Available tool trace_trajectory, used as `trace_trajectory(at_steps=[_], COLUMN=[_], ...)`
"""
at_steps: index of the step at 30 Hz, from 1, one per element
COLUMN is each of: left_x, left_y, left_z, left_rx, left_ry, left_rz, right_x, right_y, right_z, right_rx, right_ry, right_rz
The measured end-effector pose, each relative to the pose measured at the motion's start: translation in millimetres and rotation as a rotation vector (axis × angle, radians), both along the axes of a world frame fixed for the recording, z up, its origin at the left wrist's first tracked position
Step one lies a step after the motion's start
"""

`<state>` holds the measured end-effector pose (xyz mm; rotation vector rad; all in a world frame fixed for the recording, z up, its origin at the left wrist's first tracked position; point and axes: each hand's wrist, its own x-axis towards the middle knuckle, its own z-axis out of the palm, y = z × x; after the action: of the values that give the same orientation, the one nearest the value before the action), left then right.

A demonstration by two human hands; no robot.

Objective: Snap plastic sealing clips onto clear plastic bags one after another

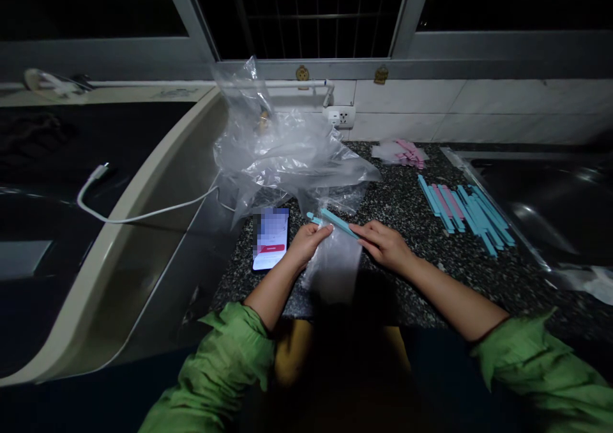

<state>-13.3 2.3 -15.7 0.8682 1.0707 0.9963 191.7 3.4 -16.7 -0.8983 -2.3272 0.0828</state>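
Note:
A light-blue bag clip (339,221) lies slantwise across the mouth of a clear plastic bag (339,264), between my two hands. My left hand (307,243) is closed on the bag's left side, its thumb on the film just below the clip. With thumb and fingers, my right hand (383,244) pinches the clip's lower right end. A second short blue piece (313,218) sticks out above my left thumb; whether it belongs to the same clip I cannot tell. The lower part of the bag hangs over the counter in shadow.
A lit phone (271,238) lies left of my hands. Crumpled clear plastic bags (292,152) are heaped behind. Several blue and pink clips (472,216) lie to the right, small pink pieces (409,154) farther back. A sink (550,197) bounds the right; a washing machine (158,165) the left.

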Motion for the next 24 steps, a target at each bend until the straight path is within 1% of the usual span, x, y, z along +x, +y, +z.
trace_trajectory(at_steps=[13,21,24], left_x=[0.0,0.4,-0.1], left_y=[-0.1,-0.6,-0.3], left_z=[-0.4,2.0,3.0], left_rx=[0.021,0.132,0.145], left_ry=[0.037,0.159,0.188], left_rz=[-0.013,0.048,0.07], right_x=[1.5,1.3,1.3], right_y=[1.1,-0.1,-0.3], right_z=[-3.1,-0.6,0.0], right_rx=[-0.015,0.039,0.065], right_ry=[-0.041,-0.092,-0.111], right_rz=[-0.011,-0.025,-0.032])
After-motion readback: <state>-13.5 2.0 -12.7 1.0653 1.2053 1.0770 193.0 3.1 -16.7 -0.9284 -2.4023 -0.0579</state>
